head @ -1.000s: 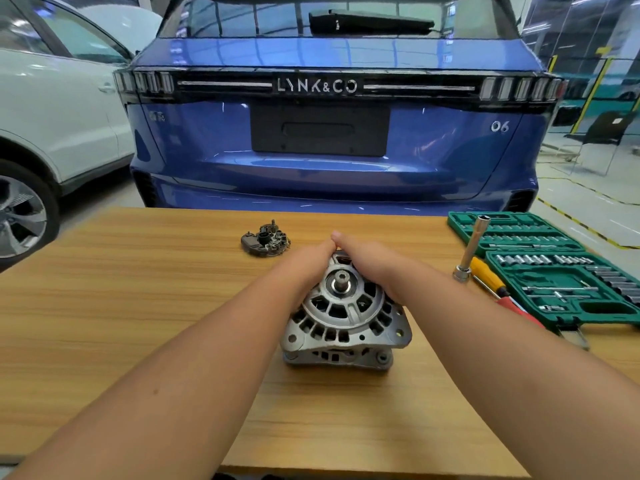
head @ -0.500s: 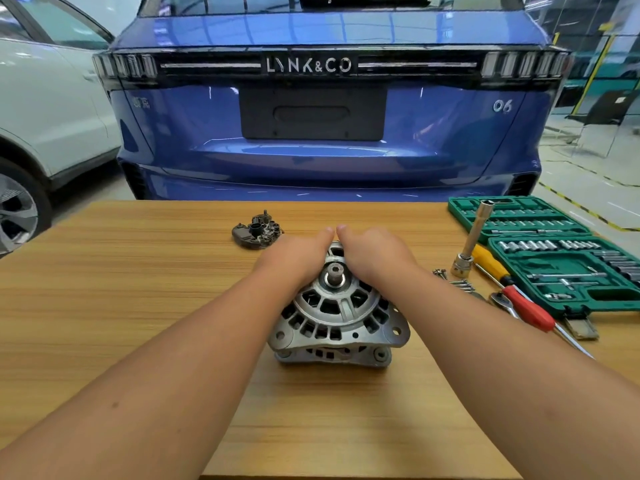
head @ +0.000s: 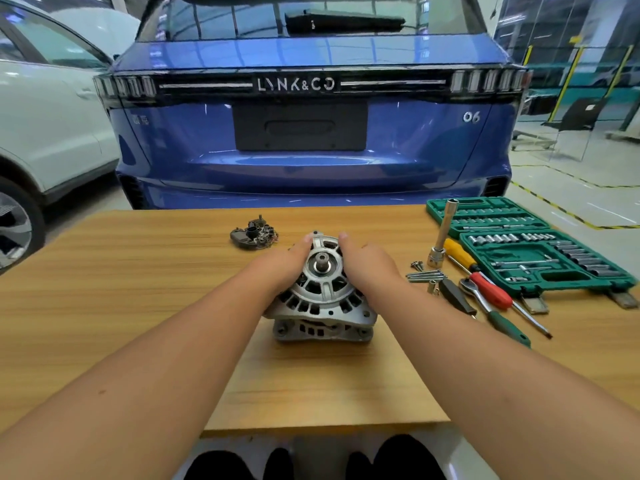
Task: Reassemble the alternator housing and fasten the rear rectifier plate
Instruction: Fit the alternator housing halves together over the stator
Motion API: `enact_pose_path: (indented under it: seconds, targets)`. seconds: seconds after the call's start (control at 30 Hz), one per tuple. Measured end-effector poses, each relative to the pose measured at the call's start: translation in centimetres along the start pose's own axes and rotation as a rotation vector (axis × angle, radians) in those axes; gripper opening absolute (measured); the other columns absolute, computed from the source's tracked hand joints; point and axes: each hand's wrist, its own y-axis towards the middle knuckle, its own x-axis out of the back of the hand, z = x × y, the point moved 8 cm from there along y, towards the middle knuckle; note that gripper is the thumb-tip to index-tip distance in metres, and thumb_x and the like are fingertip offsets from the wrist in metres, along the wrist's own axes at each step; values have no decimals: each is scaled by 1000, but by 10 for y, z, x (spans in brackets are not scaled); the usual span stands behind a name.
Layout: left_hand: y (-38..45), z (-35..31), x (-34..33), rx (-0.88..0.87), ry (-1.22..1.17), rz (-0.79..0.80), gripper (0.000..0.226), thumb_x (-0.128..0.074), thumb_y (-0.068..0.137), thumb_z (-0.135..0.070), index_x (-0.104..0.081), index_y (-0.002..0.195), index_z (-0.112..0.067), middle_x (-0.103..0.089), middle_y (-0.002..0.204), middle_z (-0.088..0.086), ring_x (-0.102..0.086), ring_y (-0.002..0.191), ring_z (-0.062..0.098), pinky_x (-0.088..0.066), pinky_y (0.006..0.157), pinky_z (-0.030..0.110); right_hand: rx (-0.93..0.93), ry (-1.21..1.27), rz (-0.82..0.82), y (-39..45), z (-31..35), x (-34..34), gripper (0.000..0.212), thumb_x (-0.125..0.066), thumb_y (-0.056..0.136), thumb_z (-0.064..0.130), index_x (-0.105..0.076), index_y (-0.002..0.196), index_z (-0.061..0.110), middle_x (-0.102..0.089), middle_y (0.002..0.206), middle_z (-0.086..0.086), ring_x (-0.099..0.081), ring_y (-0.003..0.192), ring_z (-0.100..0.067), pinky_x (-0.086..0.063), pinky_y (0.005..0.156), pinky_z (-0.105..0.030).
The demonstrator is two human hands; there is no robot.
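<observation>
Squarely in both hands' grip, ribbed cast-metal alternator housing (head: 322, 299).

2 hands (head: 287, 263), 1 alternator (head: 322, 299), 1 rectifier plate (head: 254, 233), 1 socket set (head: 530, 247), 2 cars (head: 311, 133) (1 blue, 1 white).

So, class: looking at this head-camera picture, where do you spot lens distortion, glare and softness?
Head view: the wide lens bows the wooden table edge and stretches both forearms; ceiling lights glare off the blue car tailgate and rear window; the alternator between the hands is fairly sharp, while the socket set and the white car at the edges look soft and smeared.
</observation>
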Motion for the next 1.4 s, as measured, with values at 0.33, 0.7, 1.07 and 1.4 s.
enact_pose_path:
  seconds: [0.33,0.7,1.07,1.4]
  targets:
    - [13,12,-6,-33,-20,-66,92,-23,89,-82,-56,135,-10,-66,111,11,-63,90,27,-52,77,37,-92,135,90,5,-6,-7,94,-56,66,89,-64,120,12,-71,107,-9,-69,92,-31,-56,90,-47]
    - [32,12,-2,-61,190,-249,94,-10,89,-79,-61,127,-10,-59,106,14,-53,88,31,-34,59,34,-59,150,105,21,-8,-10,83,-62,62,88,-71,95,13,-77,77,-6,-75,72,-29,-62,80,-47]
    - [11,18,-16,93,-302,191,83,-43,80,-88,-65,102,-11,-77,73,10,-75,67,31,-60,70,51,-126,367,316,6,-11,-23,73,-69,73,75,-69,108,11,-78,87,-11,-76,80,-33,-59,87,-51]
    - [10,22,-33,146,-500,431,83,-52,78,-86,-71,108,-10,-78,93,14,-77,78,32,-60,53,37,-106,303,262,9,-9,-19,94,-55,71,87,-63,126,11,-73,113,-15,-70,102,-37,-54,97,-54]
